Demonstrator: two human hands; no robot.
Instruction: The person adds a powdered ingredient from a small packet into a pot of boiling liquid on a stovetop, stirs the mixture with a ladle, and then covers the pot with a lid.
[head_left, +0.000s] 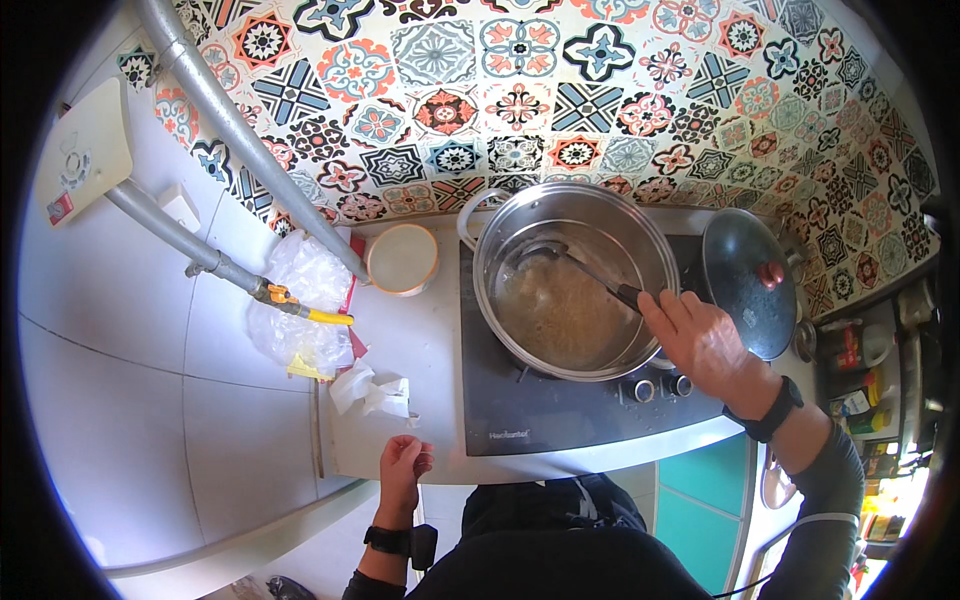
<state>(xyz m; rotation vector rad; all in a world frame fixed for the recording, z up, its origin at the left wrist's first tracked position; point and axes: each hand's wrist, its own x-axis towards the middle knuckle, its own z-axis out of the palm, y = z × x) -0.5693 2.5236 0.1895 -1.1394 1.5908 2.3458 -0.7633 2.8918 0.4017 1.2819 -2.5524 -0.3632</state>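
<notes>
A large stainless steel pot (574, 373) stands on the black gas cooktop (525, 427), with cloudy brownish liquid (574, 315) inside it. My right hand (694, 341) reaches over the pot's right rim and grips the dark handle of a ladle (596, 277). The ladle's bowl dips into the liquid near the far left of the pot. My left hand (405, 461) hovers by the counter's front edge, fingers loosely curled, with nothing visible in it. Nearest to it lies crumpled white paper (386, 397) on the counter.
A white bowl with an orange rim (403, 259) stands left of the pot. Clear plastic bags (300, 300) lie by the wall beneath a gas pipe (240, 135) and a yellow hose (330, 318). A dark lid (746, 285) leans at the right. Shelves (862, 375) hold packages beyond it.
</notes>
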